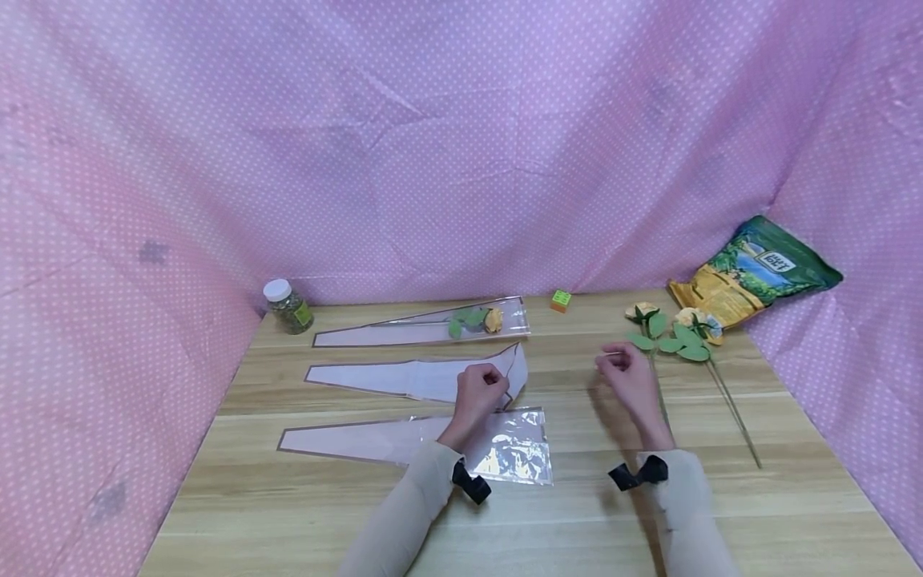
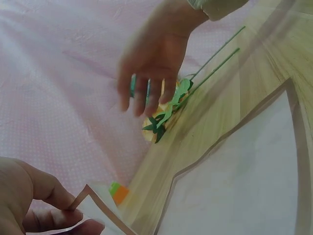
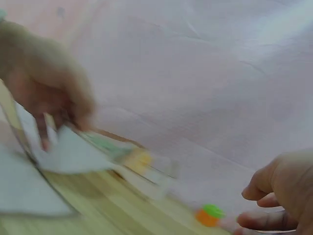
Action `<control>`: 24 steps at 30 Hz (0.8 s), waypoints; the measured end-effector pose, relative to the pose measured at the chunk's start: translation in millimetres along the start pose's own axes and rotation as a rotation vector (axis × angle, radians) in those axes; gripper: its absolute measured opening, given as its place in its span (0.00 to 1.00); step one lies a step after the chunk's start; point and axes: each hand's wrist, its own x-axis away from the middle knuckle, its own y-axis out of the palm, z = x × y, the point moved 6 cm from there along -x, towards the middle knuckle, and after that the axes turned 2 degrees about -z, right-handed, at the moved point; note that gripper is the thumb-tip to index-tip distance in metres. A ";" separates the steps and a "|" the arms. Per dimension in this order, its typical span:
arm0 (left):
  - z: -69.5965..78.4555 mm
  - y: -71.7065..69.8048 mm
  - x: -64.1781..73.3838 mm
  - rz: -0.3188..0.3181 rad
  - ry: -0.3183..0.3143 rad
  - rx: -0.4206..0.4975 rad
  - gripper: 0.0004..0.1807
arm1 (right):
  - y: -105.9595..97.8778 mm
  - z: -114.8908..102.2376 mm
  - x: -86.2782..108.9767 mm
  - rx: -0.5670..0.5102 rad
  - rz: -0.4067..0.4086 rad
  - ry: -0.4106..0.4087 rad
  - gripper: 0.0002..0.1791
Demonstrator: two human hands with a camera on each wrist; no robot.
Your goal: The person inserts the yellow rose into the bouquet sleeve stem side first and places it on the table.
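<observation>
My left hand (image 1: 479,397) pinches a corner at the wide end of the middle flower wrapping sleeve (image 1: 389,377), between thumb and fingers. The sleeve's brown-edged mouth lifts off the table there, as the left wrist view shows. A second such sleeve (image 1: 339,441) lies flat in front, partly under my left forearm. Behind is a third sleeve (image 1: 346,338) with a yellow rose (image 1: 493,321) inside. My right hand (image 1: 633,389) holds nothing, its fingers loosely bent, above the table beside two artificial roses. One rose (image 1: 642,311) has its stem partly hidden by that hand; the other rose (image 1: 694,320) lies farther right.
A white-lidded jar (image 1: 288,306) stands at the back left of the wooden table (image 1: 238,513). A small green-and-orange cube (image 1: 560,300) sits at the back edge. At the back right, a green-and-yellow bag (image 1: 757,272) leans against the pink dotted cloth (image 1: 461,160).
</observation>
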 end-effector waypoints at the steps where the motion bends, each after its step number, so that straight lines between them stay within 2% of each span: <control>1: -0.5 0.3 -0.2 -0.001 -0.009 -0.002 0.06 | -9.3 2.3 -0.4 0.028 0.039 -0.002 0.19; 5: -2.1 1.8 -0.5 -0.017 -0.049 0.002 0.06 | -41.0 15.0 -2.1 0.139 0.161 0.009 0.19; 8: -2.7 2.7 -0.8 -0.022 -0.065 0.000 0.06 | -56.3 25.9 -4.5 0.225 0.186 0.025 0.20; 11: -2.4 2.5 -0.8 -0.018 -0.069 -0.004 0.05 | -63.9 35.3 -7.4 0.309 0.140 0.061 0.25; 15: -2.0 2.1 -0.5 -0.017 -0.076 -0.003 0.05 | -67.1 45.5 -12.1 0.380 0.034 0.124 0.33; 20: -1.0 1.6 -0.1 -0.020 -0.076 -0.006 0.05 | -67.3 51.0 -16.3 0.444 -0.041 0.124 0.35; 24: -0.7 1.9 0.1 -0.027 -0.074 -0.005 0.05 | -66.5 54.5 -17.2 0.486 -0.079 0.126 0.32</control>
